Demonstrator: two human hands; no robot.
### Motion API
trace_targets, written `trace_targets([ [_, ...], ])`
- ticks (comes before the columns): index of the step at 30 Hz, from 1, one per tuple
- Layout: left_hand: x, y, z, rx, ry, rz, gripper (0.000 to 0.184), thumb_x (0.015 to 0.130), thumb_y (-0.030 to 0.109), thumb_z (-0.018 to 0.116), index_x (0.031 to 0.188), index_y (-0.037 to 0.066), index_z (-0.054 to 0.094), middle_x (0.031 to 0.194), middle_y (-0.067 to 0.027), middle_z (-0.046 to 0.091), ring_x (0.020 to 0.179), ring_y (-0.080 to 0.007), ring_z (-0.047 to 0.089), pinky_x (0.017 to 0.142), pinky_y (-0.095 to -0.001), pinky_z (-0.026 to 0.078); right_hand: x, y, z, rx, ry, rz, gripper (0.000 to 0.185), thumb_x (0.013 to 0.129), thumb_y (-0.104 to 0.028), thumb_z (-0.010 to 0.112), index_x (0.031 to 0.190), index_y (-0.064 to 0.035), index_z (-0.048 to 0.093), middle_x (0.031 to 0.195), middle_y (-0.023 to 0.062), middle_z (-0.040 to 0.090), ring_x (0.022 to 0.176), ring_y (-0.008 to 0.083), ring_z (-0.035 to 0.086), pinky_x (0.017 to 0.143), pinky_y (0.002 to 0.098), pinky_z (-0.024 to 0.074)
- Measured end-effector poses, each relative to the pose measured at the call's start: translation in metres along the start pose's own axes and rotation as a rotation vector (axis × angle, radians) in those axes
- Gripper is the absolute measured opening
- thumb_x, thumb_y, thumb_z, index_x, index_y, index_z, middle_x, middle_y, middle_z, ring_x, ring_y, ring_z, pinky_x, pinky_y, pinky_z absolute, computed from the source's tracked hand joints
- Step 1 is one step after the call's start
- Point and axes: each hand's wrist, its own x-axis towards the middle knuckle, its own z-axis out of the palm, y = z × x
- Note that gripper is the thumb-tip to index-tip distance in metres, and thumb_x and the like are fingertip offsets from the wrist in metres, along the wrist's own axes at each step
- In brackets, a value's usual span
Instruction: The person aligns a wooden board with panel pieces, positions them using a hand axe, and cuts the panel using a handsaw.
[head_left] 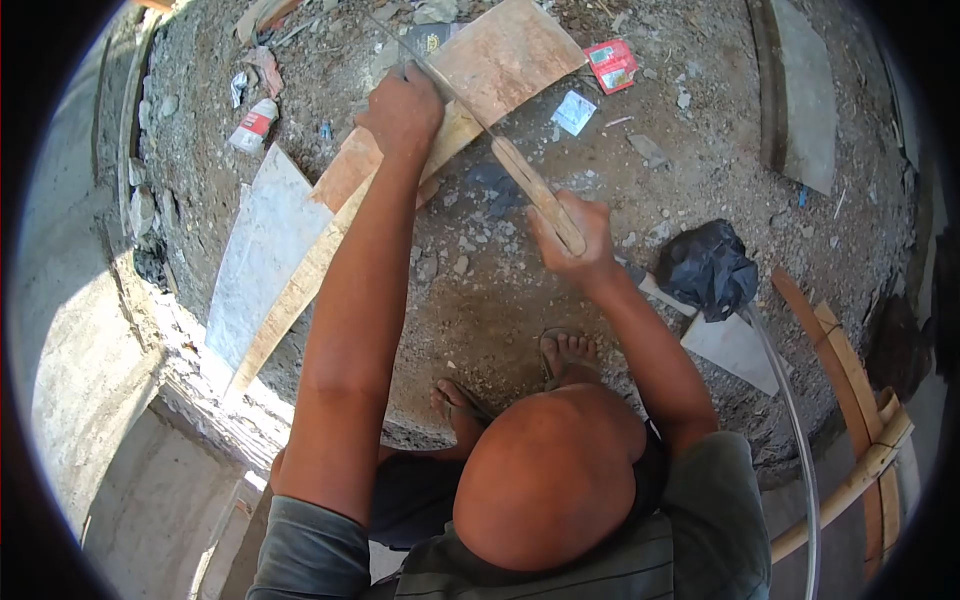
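Observation:
My left hand [403,108] is closed on a long, pale wooden strip [325,250], near its upper end, which lies slanting over a brownish board [500,55]. My right hand [575,238] wraps round the wooden handle [530,185] of a long, thin blade [450,92]. The blade runs up and left from the handle, across the strip and close beside my left hand. Whether the blade touches the wood is hard to tell. A light grey slab [262,250] lies to the left of the strip.
Rubble covers the ground around my sandalled feet [568,350]. Red [611,66] and white [573,112] packets lie beyond the right hand. A black plastic bag [707,268], a clear hose [800,430] and a broken tile [730,350] are at the right, with wooden strips [850,380] farther right.

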Motion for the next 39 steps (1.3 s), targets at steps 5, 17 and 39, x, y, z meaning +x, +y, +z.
trace_targets([
  [5, -0.003, -0.001, -0.002, 0.001, -0.011, 0.011, 0.049, 0.103, 0.037, 0.040, 0.117, 0.005, 0.074, 0.111, -0.0239, 0.075, 0.110, -0.0438, 0.068, 0.106, -0.0600, 0.035, -0.049, -0.019, -0.032, -0.104, -0.044, -0.050, 0.010, 0.087, -0.004, 0.075, 0.085, 0.0002, 0.065, 0.063, 0.0123, 0.062, 0.048, 0.0245, 0.064, 0.047, 0.0370, 0.0468],
  [17, -0.004, -0.002, -0.004, -0.012, -0.037, 0.020, 0.048, 0.103, 0.037, 0.040, 0.116, 0.006, 0.074, 0.111, -0.0246, 0.074, 0.108, -0.0435, 0.069, 0.105, -0.0602, 0.035, 0.008, -0.044, 0.000, 0.058, 0.014, 0.044, 0.015, 0.091, -0.001, 0.069, 0.078, -0.0001, 0.062, 0.057, 0.0108, 0.059, 0.046, 0.0179, 0.059, 0.044, 0.0323, 0.0403],
  [39, -0.002, -0.006, 0.006, -0.004, 0.080, 0.012, 0.048, 0.103, 0.038, 0.044, 0.119, 0.004, 0.074, 0.112, -0.0244, 0.074, 0.111, -0.0421, 0.068, 0.108, -0.0572, 0.034, 0.030, -0.075, 0.011, -0.069, 0.050, 0.068, 0.020, 0.093, -0.007, 0.073, 0.080, -0.0007, 0.060, 0.056, 0.0085, 0.055, 0.050, 0.0071, 0.053, 0.047, 0.0313, 0.0410],
])
